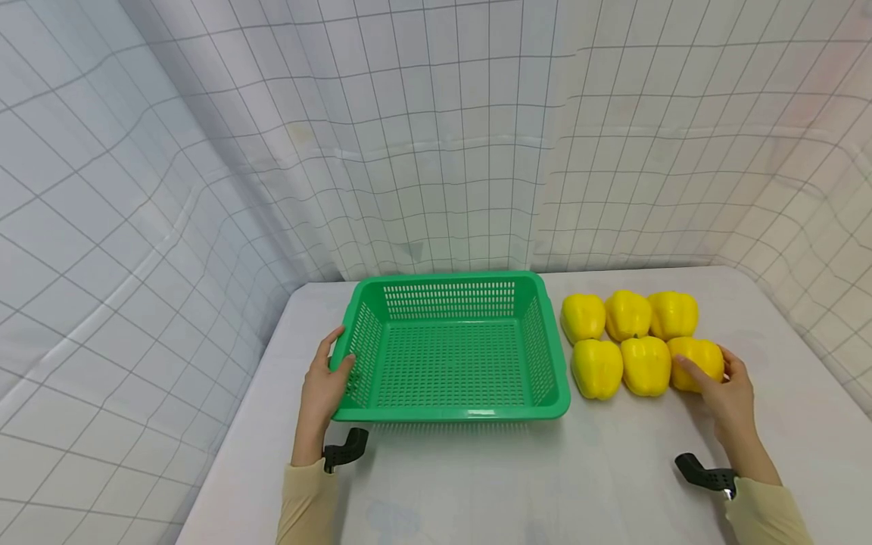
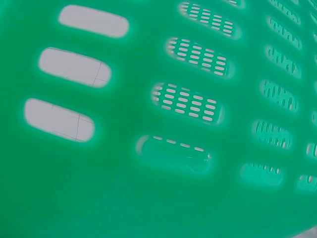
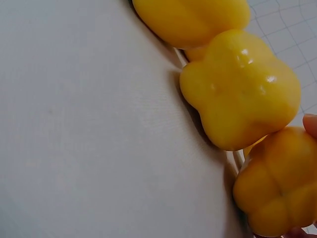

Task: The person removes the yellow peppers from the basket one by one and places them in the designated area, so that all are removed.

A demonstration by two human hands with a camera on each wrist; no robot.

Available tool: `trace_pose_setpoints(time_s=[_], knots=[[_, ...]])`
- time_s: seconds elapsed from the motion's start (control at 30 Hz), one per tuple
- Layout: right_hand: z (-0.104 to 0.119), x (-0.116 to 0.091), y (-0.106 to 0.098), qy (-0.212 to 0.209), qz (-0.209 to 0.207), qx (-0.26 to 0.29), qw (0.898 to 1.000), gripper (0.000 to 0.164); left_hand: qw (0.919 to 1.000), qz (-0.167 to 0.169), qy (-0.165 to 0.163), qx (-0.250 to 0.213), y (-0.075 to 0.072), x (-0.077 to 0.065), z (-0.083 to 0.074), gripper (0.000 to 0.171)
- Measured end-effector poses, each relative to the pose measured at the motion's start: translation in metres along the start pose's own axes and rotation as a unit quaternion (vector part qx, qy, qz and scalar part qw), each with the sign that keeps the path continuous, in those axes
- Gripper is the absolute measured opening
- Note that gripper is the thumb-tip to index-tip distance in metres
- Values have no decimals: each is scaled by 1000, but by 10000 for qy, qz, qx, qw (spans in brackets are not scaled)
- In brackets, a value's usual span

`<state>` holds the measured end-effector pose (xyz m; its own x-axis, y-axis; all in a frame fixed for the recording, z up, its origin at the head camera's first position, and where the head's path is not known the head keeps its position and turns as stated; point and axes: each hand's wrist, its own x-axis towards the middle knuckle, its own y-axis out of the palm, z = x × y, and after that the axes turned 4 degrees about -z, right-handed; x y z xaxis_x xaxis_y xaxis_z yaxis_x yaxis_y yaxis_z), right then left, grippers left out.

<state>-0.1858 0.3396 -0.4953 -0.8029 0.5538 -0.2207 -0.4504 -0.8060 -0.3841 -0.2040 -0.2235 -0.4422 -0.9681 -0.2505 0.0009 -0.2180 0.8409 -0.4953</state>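
Note:
A green plastic basket with slotted walls stands on the white table. My left hand grips its left rim, thumb over the inner side and fingers outside. Slotted green basket wall fills the left wrist view, and the hand itself is hidden there. Right of the basket, several yellow bell peppers lie in two rows. My right hand holds the front row's rightmost bell pepper, thumb on its near left side and fingers around the right. In the right wrist view, that bell pepper shows its lobed end beside a fingertip.
Beside the held one are the middle front pepper and the left front pepper. The back row includes a pepper behind them. White grid-patterned curtains surround the table at the back and sides.

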Motion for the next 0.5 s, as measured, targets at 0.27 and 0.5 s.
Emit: trace_pose_setpoints(time_s=[0.27,0.5], knots=[[-1,2,1,-70,317,-139,9994,97,10000,17,-8,10,0,1,1,53],[-3,2,2,-109,307,-142,9994,96,10000,18,-15,34,0,1,2,54]])
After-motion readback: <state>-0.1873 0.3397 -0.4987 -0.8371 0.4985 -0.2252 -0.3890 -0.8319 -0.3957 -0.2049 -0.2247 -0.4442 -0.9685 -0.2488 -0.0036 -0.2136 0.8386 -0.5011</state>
